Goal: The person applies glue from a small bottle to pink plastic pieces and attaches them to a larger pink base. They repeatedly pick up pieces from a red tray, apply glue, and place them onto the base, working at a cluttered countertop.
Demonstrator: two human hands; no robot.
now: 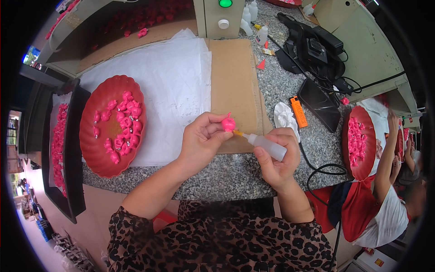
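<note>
Between the thumb and fingers of my left hand (pixel 204 136) is a small pink figurine (pixel 229 124) with a pointed tip on top. My right hand (pixel 281 158) is closed around a translucent white squeeze bottle (pixel 269 147), tilted so its yellowish nozzle (pixel 239 133) meets or nearly meets the figurine's lower right side; I cannot tell if they touch. Both hands are over the front edge of a brown cardboard sheet (pixel 231 81). To the left, a red scalloped dish (pixel 97 154) holds several similar pink pieces (pixel 131 124).
White paper (pixel 176 68) covers the left worktop. A black tray (pixel 77 181) of pink pieces stands far left. To the right lie crumpled tissue (pixel 284 115), an orange box cutter (pixel 298 112), and black devices with cables (pixel 317 50). Another red dish (pixel 366 167) is beside a co-worker (pixel 385 204).
</note>
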